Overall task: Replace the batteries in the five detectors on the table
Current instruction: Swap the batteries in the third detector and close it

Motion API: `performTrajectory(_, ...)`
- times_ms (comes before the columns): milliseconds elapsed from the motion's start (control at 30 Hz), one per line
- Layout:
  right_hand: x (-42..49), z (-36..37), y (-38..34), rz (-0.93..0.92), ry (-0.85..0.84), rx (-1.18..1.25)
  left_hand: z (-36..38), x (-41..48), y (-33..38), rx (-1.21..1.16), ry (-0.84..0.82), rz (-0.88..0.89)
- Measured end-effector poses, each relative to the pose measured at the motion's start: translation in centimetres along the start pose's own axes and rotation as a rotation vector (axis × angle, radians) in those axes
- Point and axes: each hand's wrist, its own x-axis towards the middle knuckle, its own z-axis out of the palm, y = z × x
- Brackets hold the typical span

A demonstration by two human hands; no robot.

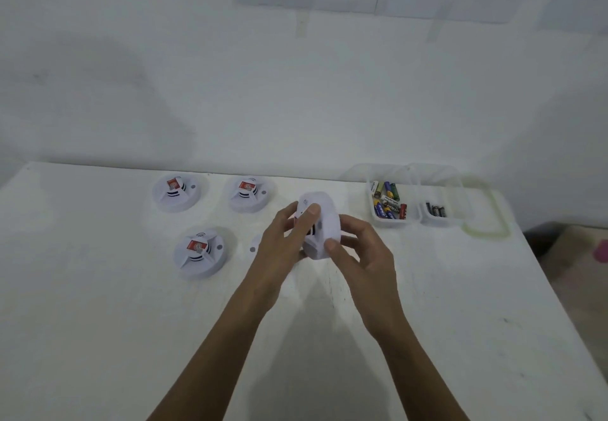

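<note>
A white counter (98, 322) is carrying everything, its surface showing faint scuffs. Three white round detectors are lying face up on it: the far-left detector (176, 193) and far-middle detector (249, 193) are sitting side by side near the back edge, and the near detector (199, 252) is resting in front of them. Just right of it, a fourth detector (255, 247) is showing only its edge. To the right, two clear tubs are standing touching each other. The left tub (393, 223) is holding mixed batteries (388, 203), and the right tub (434, 221) is holding black batteries (436, 211). A clear lid (487, 226) is lying under or just behind them.
</note>
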Motion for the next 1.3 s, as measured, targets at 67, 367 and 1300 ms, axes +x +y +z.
performTrajectory(67, -1.4, -0.2, -0.8, -0.107, -0.029, -0.071, -0.1, -0.8, 0.1, -0.094, -0.059, -0.074)
performTrajectory(367, -4.0, -0.5, -3.7, -0.311, 0.097, -0.414, -0.7, -3.6, -0.1, -0.628, -0.245, -0.101)
performTrajectory(1300, -3.3, 1.8, -5.9, -0.160, -0.044, -0.710, 0.1, -4.6, 0.9, -0.742, -0.159, -0.087)
